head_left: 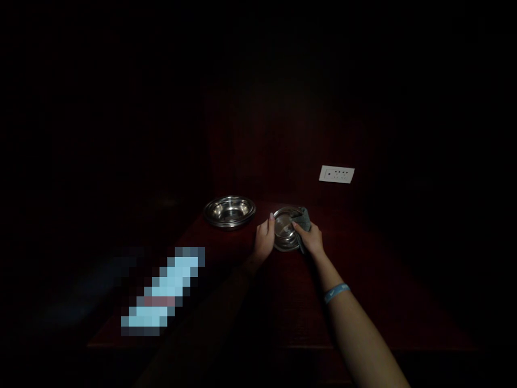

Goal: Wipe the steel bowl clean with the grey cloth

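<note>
The scene is very dark. My left hand (264, 240) grips the left rim of a small shiny steel bowl (284, 226) that stands tilted on a dark red table (363, 302). My right hand (311, 238) holds a grey cloth (304, 218) pressed against the bowl's right side and inside. A light blue band sits on my right wrist.
A second, wider steel bowl (230, 210) rests on the table to the left of the hands. A white socket plate (336, 174) is set in the dark wall behind. A blurred pale blue patch (163, 293) lies at the lower left. The table's near edge runs below my arms.
</note>
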### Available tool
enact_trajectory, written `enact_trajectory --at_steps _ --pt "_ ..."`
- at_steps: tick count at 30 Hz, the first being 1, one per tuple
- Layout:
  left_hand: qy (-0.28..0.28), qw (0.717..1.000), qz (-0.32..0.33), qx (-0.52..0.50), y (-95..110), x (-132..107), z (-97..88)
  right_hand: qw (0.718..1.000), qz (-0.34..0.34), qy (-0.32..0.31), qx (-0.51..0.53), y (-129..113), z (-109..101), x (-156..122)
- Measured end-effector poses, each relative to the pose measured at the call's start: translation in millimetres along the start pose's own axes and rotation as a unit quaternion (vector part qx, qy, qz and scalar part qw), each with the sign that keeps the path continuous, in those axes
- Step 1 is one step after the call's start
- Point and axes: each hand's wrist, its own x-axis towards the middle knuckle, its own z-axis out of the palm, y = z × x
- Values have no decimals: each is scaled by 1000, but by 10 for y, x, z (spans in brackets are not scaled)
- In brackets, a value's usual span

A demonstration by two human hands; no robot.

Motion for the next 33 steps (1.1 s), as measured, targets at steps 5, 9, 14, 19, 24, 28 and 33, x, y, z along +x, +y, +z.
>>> enact_trajectory --at_steps 5,9,14,19,24,28,33 --pt "13 1000 -2 -7 -31 20 3 1000 4 -4 -23 15 8 17" --pt "12 1000 -2 1 -32 41 -4 999 -11 -9 -30 -1 19 21" --pt "42 999 5 10 7 39 -15 1000 -26 0 -14 -88 27 -20" --pt "88 995 39 20 38 23 0 1000 10 15 17 -197 80 -104" --pt "112 994 12 -14 87 -8 56 995 53 22 87 -237 183 -157" --pt "120 990 -52 -47 164 -91 137 971 109 14 211 -247 281 -210" --pt "95 988 -58 -108 201 -164 221 948 140 18 284 -223 364 -252"
